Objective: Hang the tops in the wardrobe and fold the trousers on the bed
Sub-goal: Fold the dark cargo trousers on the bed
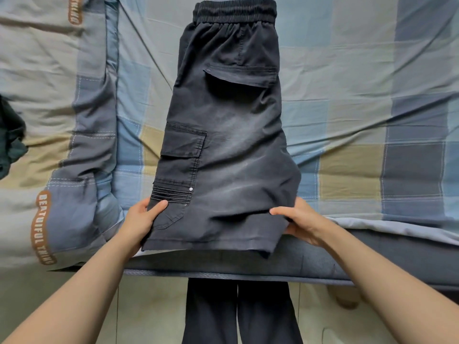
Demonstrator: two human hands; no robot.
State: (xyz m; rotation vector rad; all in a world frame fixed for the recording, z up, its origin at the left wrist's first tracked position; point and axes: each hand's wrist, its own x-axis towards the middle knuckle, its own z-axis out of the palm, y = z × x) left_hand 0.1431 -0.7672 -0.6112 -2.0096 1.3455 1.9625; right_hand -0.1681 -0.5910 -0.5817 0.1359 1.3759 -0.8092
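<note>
One pair of dark grey trousers [223, 145] lies on one bed [372, 95], folded lengthwise. On them can be counted one elastic waistband [234, 9], two pocket flaps, the upper flap [241, 75] and the side flap [185, 141], and two small metal studs, the brighter stud [190, 189] and the fainter stud [185, 205] just below it. Two hands grip the hem end: one left hand [142, 219] and one right hand [303, 222]. One quilt [49, 108] with two brown printed labels, the top label [75, 9] and the lower label [42, 227], lies along the left. One dark garment [10, 137] shows at the left edge.
</note>
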